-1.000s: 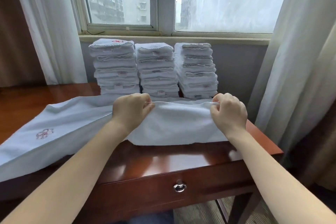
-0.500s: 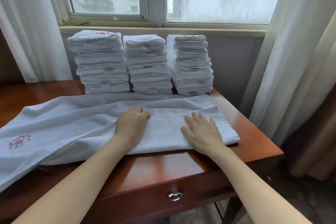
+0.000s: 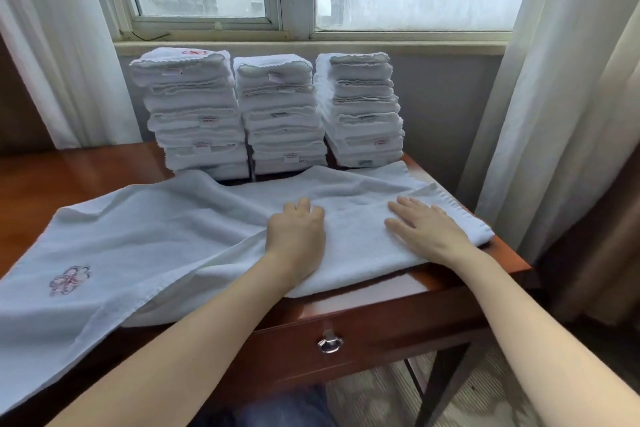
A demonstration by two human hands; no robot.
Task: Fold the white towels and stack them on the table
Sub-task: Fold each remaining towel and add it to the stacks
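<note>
White towel [image 3: 166,246] lies across counter [image 3: 446,282], its left end cut off by the frame. Right hand [image 3: 427,230] flat on it, fingers straight. Left hand [image 3: 296,236] rests on it, fingertips hidden, grip unclear. Folded stacks [image 3: 280,114] behind.

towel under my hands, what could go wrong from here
1. The towel's embroidered end hangs past the table's front edge. Its weight might drag the fold crooked once the left hand and right hand lift.
2. Its far edge lies close against the three towel stacks, so a hard tug could nudge them.
</note>
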